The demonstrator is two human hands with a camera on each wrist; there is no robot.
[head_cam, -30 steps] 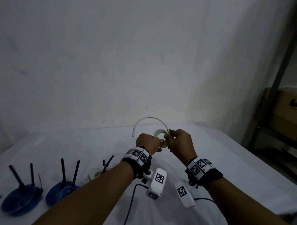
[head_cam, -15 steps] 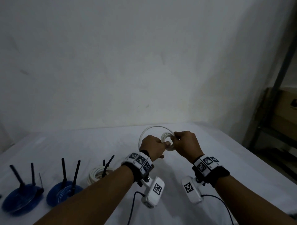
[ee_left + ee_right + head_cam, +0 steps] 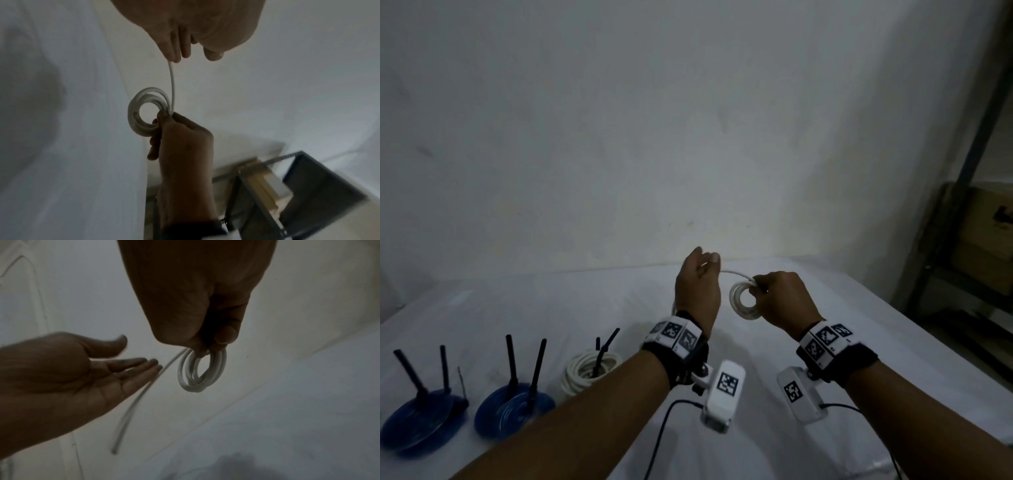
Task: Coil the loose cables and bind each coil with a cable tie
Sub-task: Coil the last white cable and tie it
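Observation:
My right hand (image 3: 774, 301) pinches a small white cable coil (image 3: 743, 303) of a few turns, held upright above the white table (image 3: 551, 308). The loose cable tail (image 3: 736, 273) runs from the coil up to my left hand (image 3: 700, 274), which is raised to the coil's left with straight fingers. In the right wrist view my left hand (image 3: 78, 369) shows an open palm, and the cable tail (image 3: 139, 395) passes its fingertips and hangs free below the coil (image 3: 200, 371). In the left wrist view the cable tail (image 3: 172, 81) meets my left fingers (image 3: 174, 48).
On the table's left lie a white coil (image 3: 585, 371) and two blue coils (image 3: 513, 409) (image 3: 417, 419), each with black tie ends sticking up. A dark metal shelf with a cardboard box (image 3: 986, 233) stands at the right. Thin black leads run from the wrist cameras.
My left hand has let go of the coil, opened and moved up and to the left along the cable tail. The tail, earlier arched over both hands, now runs short and straighter. The right hand keeps the coil.

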